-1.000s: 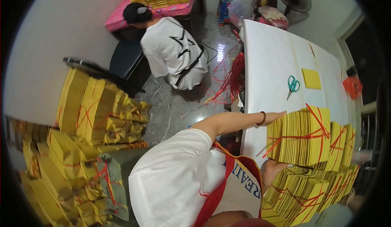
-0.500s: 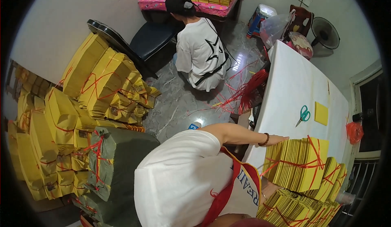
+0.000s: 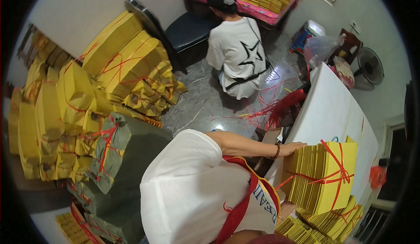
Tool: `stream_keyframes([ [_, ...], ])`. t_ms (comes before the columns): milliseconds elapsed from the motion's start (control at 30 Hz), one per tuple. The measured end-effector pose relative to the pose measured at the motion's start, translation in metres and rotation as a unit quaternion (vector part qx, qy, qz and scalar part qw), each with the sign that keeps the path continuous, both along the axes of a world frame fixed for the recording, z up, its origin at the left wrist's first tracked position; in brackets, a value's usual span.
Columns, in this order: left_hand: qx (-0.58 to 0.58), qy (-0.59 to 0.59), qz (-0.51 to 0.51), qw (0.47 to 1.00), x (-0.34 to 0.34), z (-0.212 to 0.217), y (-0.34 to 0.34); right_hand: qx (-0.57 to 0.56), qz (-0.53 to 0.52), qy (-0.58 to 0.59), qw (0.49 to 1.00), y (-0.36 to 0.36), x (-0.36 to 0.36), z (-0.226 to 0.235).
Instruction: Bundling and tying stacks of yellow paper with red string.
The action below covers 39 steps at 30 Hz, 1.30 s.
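While your left hand lies flat, fingers stretched out together, on the near top edge of the upright bundle of yellow paper sheets, that bundle stands on the white table already crossed and knotted with red string; your right hand is out of sight, so you cannot tell what it does. Judging from how things lie, the tying of this bundle looks done and only its moving off is left; more tied yellow bundles lie just below it at the table's near edge. To your left a large heap of wrapped yellow packs and grey-green wrapped packs is stacked; loose red string scraps litter the floor; a crouching person in a white shirt works well apart, beside a black chair.
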<state>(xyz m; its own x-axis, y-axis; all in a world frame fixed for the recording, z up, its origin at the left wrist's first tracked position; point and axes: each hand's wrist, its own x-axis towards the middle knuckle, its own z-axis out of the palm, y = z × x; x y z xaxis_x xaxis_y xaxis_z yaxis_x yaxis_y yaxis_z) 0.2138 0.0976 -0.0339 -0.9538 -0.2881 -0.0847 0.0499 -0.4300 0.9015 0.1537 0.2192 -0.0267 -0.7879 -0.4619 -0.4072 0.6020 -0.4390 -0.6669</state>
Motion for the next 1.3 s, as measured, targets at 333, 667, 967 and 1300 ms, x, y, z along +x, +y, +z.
stream_keyframes([
  [333,-0.103,0.072,0.249,0.96,0.078,-0.015,-0.063,-0.023,0.126,-0.015,0.992,-0.06,0.044,-0.001],
  [667,0.025,-0.097,0.222,0.97,0.186,0.004,-0.131,-0.059,0.131,-0.039,0.989,-0.127,0.116,0.005],
  [967,0.049,-0.069,0.269,0.959,0.287,-0.036,-0.208,-0.116,0.114,-0.034,0.986,-0.188,0.197,0.006],
  [1300,0.109,-0.027,0.236,0.965,0.324,-0.042,-0.235,-0.046,0.113,-0.094,0.988,-0.212,0.234,0.015],
])
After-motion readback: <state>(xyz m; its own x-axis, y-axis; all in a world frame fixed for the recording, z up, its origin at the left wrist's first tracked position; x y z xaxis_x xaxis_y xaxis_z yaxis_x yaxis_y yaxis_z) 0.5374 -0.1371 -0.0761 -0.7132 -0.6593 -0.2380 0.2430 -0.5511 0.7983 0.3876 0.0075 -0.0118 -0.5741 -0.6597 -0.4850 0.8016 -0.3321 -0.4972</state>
